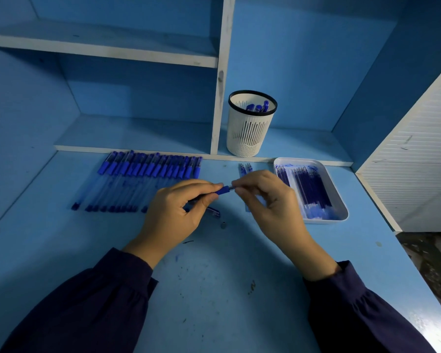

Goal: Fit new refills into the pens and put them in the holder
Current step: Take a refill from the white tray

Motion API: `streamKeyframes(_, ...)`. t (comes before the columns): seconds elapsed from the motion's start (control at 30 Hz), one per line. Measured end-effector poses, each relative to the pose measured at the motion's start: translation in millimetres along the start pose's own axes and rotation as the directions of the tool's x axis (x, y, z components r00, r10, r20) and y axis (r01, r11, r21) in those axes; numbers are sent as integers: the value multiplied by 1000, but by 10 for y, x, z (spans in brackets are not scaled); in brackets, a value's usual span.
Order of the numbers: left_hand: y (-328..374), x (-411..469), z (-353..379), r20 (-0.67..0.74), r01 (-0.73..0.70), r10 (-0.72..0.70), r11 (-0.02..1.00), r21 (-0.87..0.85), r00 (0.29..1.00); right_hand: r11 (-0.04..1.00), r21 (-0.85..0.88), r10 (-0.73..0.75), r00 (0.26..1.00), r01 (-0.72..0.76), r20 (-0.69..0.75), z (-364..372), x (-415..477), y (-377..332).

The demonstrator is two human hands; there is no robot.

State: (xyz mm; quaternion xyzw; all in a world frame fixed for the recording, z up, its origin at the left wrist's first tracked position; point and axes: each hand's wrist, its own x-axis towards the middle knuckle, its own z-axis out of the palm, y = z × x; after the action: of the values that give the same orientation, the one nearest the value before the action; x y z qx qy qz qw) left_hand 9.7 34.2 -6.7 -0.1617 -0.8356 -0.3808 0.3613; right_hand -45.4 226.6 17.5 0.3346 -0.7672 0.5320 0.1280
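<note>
Blue-gripped pen (223, 190), over the tabletop (214, 289), is clasped in the curled left hand (178, 210) while the right hand (267, 200) pinches its tip (holder (250, 128) at twelve o'clock, refill tray (326, 221) at three).

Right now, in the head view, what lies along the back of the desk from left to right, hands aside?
Left to right: row of pens → loose refills → white tray of refills. The pen holder on the ledge overlaps the loose refills, so it is left out.
</note>
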Motion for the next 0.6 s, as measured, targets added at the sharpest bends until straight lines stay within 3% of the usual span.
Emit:
streamKeyframes(0.07,-9,-7,-10,1,29,-29,999,-19,1000,995,84,55,998,-58,31,16,-7,-29)
streamKeyframes(0.17,-40,-14,-48,-4,118,-119,989,-87,993,927,288,249,968,-241,8,-3,-10,-69)
streamKeyframes(0.27,-39,8,-89,-3,170,-172,979,-117,985,942,159,289,955,-297,74,-26,-32,-11)
streamKeyframes(0.47,-62,11,-126,-14,210,-213,971,-111,977,980,-193,42,909,43,415,56,-124,41)
streamKeyframes(0.53,-72,8,-113,-16,196,-198,976,-96,980,968,-229,8,896,105,444,56,-112,55)
streamKeyframes(0.6,-69,6,-102,-15,177,-179,981,-83,984,974,-217,22,926,65,377,35,-94,72)
